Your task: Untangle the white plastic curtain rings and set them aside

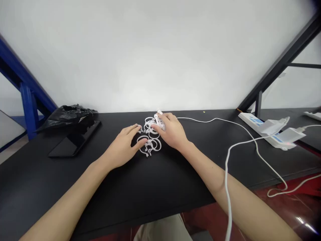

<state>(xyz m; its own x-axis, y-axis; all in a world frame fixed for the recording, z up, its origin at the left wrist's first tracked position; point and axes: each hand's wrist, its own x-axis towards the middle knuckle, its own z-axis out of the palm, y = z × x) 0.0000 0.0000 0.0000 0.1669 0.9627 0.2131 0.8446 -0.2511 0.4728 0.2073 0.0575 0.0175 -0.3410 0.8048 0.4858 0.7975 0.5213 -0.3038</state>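
White cord loops (149, 143) heaped on black desk (160, 190), near midpoint of far edge. Left hand (126, 140): thumb spread from fingers, fingertips at heap's left side. Right hand (173, 130): curved over heap; grip indeterminate. Black plastic bag (64, 117) at far left corner.

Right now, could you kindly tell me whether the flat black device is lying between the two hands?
No, the flat black device lies left of the left hand, beside the black plastic bag.
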